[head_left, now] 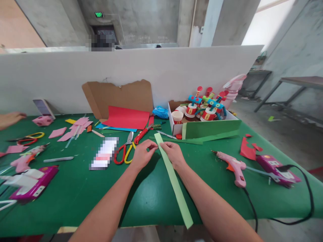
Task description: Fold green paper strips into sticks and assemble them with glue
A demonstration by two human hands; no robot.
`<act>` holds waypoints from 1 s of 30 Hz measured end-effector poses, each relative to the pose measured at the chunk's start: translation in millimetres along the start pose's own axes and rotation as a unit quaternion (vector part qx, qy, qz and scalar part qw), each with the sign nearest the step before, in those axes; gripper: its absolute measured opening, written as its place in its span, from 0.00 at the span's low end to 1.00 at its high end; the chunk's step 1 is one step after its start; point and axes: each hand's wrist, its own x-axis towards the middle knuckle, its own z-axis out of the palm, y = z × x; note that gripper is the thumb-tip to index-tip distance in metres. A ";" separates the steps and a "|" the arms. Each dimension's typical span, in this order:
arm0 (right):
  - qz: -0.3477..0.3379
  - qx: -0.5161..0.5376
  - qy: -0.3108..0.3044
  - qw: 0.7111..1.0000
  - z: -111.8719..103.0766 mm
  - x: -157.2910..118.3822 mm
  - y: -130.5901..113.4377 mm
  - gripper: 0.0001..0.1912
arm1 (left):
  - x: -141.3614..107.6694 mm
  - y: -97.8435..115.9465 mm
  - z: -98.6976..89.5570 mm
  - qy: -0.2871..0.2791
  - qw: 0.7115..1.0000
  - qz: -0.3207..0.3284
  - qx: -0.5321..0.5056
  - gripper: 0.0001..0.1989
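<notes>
A long light green paper strip [174,181] slants from the middle of the table toward its front edge. My right hand [173,154] pinches the strip close to its far end, thumb and fingers closed on its right edge. My left hand [144,153] is closed in a pinch at the strip's left edge; whether anything is between its fingertips I cannot make out. Just left of that hand lie scissors [123,153] with one red and one yellow handle. Red-handled pliers or cutters [141,135] lie beyond it, beside a green spring-like coil [156,126].
At the back right, a box [212,129] holds several cup figures [209,112]. A pink glue gun [233,166] and purple power strip [275,169] with a black cord lie right. Red paper sheets [128,117] lie behind. Another person's hand [11,119] shows far left.
</notes>
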 end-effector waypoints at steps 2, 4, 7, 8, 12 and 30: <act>-0.025 -0.025 0.005 0.999 -0.8 1.2 0.7 0.15 | 0.9 0.5 -1.7 0.019 0.999 -0.041 -0.017 0.05; -0.069 -0.065 0.016 0.995 -1.3 2.5 1.1 0.13 | 1.6 1.4 -2.8 0.027 0.994 -0.091 -0.047 0.07; -0.124 -0.123 0.035 0.984 -1.8 4.2 1.3 0.11 | 1.5 4.3 -1.6 -0.004 0.978 -0.154 -0.142 0.10; -0.134 -0.138 0.038 0.981 -1.8 4.6 1.4 0.10 | 1.2 5.3 -0.6 -0.016 0.968 -0.172 -0.181 0.11; -0.165 -0.205 0.035 0.964 -1.4 4.1 1.6 0.09 | -0.1 7.6 2.5 -0.048 0.925 -0.240 -0.290 0.14; -0.146 -0.243 0.005 0.959 3.9 -3.0 -1.1 0.09 | 1.3 1.1 5.1 -0.037 0.912 -0.265 -0.311 0.16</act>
